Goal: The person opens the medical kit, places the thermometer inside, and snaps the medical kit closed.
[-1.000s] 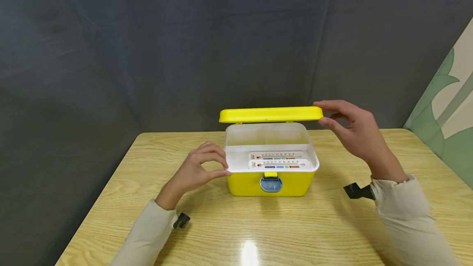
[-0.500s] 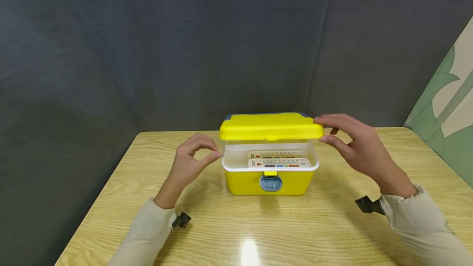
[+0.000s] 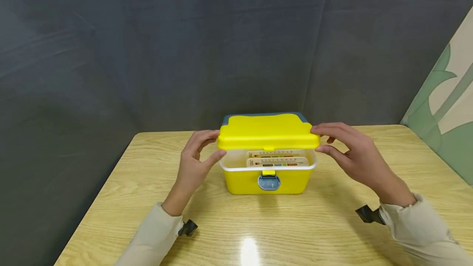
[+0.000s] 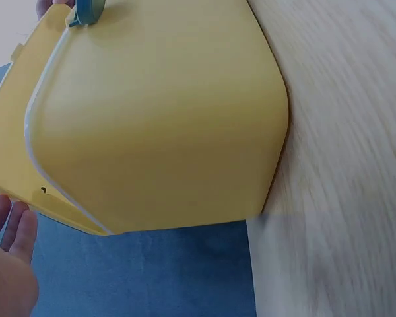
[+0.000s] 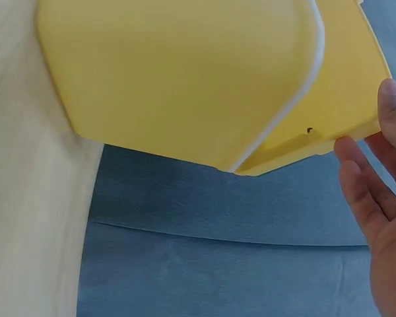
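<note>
A yellow plastic storage box with a white inner rim and a blue latch stands on the table. Its yellow lid is tilted partly down, leaving a gap at the front. Through the gap, two white thermometer strips show inside. My left hand holds the lid's left front corner, thumb below and fingers at the side. At the opposite corner my right hand pinches the lid between thumb and fingers. The right wrist view shows that hand at the lid's edge.
The wooden table extends around the box, its back edge just behind it. A dark grey cloth hangs behind and to the left. At the right is a panel with a green leaf pattern.
The lid has swung forward and down from raised to partly lowered, with my right hand lowering along with it. My left hand has moved from the box's rim up to the lid's left corner.
</note>
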### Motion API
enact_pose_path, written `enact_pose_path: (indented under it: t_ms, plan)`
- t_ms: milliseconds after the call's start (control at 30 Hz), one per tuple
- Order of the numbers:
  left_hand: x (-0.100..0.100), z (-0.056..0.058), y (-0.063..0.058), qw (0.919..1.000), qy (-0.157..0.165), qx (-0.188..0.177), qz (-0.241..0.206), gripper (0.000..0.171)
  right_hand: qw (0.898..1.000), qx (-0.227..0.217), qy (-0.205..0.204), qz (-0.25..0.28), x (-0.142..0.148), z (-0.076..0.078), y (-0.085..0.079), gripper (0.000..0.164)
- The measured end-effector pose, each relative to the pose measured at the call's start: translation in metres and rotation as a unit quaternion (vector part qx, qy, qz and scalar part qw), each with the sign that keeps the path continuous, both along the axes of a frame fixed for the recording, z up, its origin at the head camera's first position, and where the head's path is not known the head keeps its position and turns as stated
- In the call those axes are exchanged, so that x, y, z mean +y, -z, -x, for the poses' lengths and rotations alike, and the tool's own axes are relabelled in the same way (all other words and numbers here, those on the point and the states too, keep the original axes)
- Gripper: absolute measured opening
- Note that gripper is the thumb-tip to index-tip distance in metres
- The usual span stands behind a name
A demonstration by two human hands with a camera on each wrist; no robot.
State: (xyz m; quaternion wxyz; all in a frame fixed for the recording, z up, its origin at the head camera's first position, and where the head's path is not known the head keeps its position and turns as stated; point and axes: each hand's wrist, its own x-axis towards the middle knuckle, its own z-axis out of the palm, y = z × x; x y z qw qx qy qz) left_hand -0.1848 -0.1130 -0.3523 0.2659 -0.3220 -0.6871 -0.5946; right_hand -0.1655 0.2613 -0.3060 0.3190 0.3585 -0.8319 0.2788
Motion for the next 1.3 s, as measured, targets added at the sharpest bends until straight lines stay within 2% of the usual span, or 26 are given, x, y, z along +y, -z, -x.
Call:
enact_pose_path:
  t_ms: [133, 333, 567, 767, 1000, 1300]
  plan:
    - [0.001, -0.001, 0.001, 0.9997, 0.004, 0.012, 0.021, 0.046, 1.000, -0.004, -0.005, 0.001, 0.000, -0.002, 0.002, 0.047]
    - [-0.003, 0.000, 0.005, 0.9994, 0.022, 0.016, 0.019, 0.043, 1.000, -0.024, -0.012, -0.015, 0.002, -0.004, 0.000, 0.044]
    - [-0.008, 0.001, 0.011, 0.9981, 0.048, 0.028, 0.026, 0.045, 0.998, -0.023, -0.021, -0.046, 0.005, -0.007, 0.000, 0.063]
    - [-0.014, 0.004, 0.016, 0.9951, 0.081, 0.043, 0.036, 0.048, 0.995, -0.031, -0.045, -0.079, 0.005, -0.007, -0.001, 0.040]
    - [-0.018, 0.006, 0.021, 0.9930, 0.102, 0.044, 0.042, 0.051, 0.992, -0.027, -0.056, -0.108, 0.003, -0.008, 0.000, 0.046]
    - [-0.018, 0.009, 0.024, 0.9921, 0.107, 0.048, 0.043, 0.051, 0.990, -0.019, -0.054, -0.126, 0.002, -0.007, 0.002, 0.051]
